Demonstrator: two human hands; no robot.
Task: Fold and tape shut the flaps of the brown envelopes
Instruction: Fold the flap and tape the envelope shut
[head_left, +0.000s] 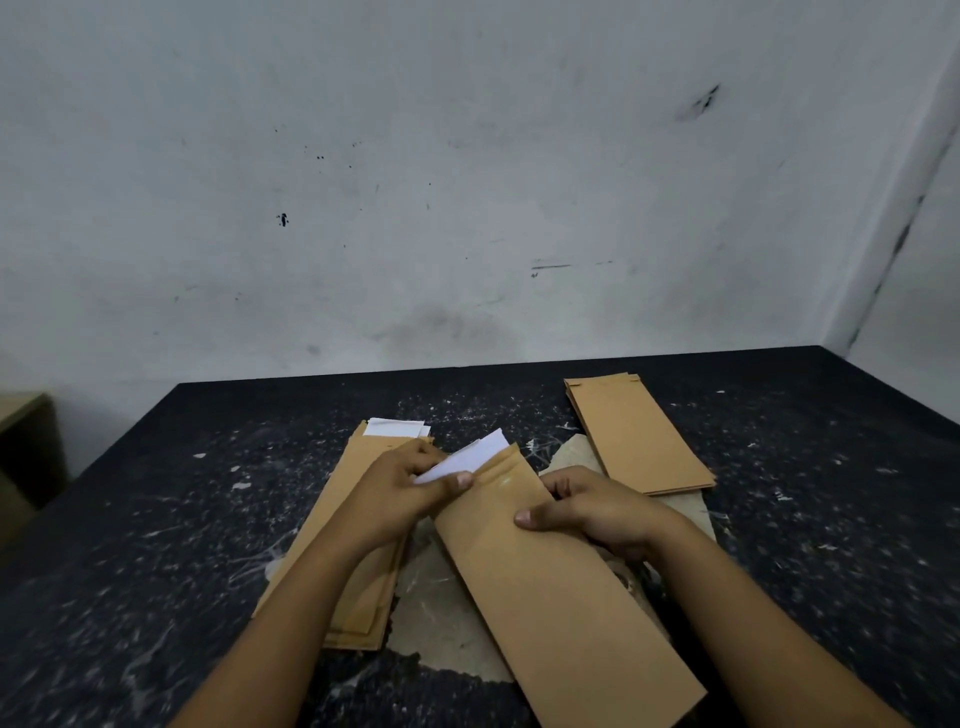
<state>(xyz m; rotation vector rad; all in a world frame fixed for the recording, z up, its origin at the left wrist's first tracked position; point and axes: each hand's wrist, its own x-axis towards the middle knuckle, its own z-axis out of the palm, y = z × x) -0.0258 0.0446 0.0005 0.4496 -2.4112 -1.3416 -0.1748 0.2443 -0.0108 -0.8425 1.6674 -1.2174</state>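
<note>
The envelope is held above the table, its long axis running from near the person up and leftward; the left hand pinches the white paper at its open far end, nearest the flap; the right hand grips its right edge.

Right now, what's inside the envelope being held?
White paper sticks out of the held envelope's open top, pinched by the left hand. How far it runs inside is hidden by the brown front.
</note>
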